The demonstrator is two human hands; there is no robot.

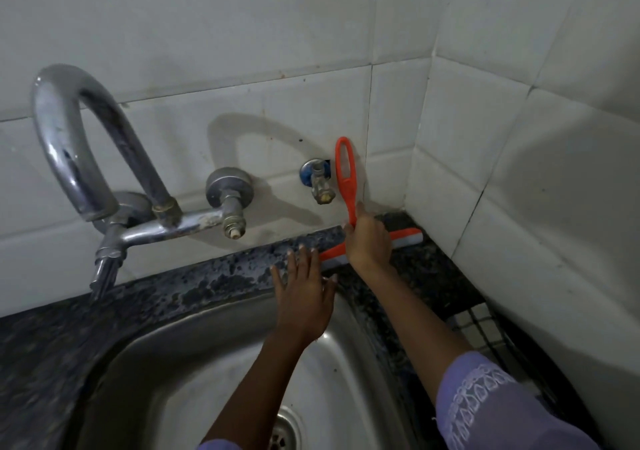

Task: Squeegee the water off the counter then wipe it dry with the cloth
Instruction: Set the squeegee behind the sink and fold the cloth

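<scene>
From the head view, you are in the squeegee stage and, by the look of it, early in it: your right hand (369, 241) has its fingers curled round the lower stem of the orange squeegee (349, 193), with the looped handle standing up against the wall tiles (242, 33) and the blade (407, 238) lying across the narrow back strip of the counter (214, 276), close to the right-hand corner. Your left hand (304, 290) is flat, fingers straight and spread, resting on the counter edge where it meets the sink (194, 356), just beside the left end of the blade. The dark speckled stone to the left of your hands carries pale, patchy sheen that I judge to be water not yet pulled off, so most of the strip remains to be cleared, and the drying pass has not begun; no cloth appears anywhere in this view, so you will have to fetch it from out of frame. The strip is cramped: a curved chrome tap (69, 130) and its mixer body overhang it on the left, a small valve (320, 181) juts from the wall just behind the handle, and tiled walls close the corner on the right. The steel basin with its drain (284, 432) sits directly below, a ready place to send the water.
</scene>
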